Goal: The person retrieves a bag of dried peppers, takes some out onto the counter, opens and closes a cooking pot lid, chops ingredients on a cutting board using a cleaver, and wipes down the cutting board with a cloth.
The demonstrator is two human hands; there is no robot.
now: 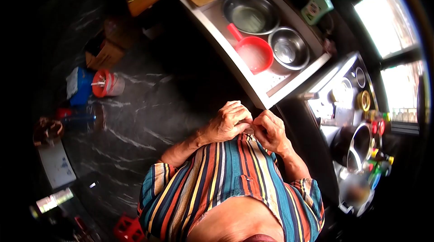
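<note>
Both hands are together in front of the striped shirt (226, 165), near the sink's front corner. My left hand (270, 131) is closed, its fingers pinched at the shirt's lower front. Beside it, my right hand (229, 122) has curled fingers, also closed on the shirt's front edge. A small fold of cloth shows between the two hands. Whether anything else is in the fingers is hidden.
A sink (217, 38) holds a red dipper (254, 55), a large metal basin (251, 13) and a smaller bowl (289, 48). At right are a stove (325, 102) and a dark pot (352, 147). A bucket (107, 83) and a cardboard box (106, 55) stand at left.
</note>
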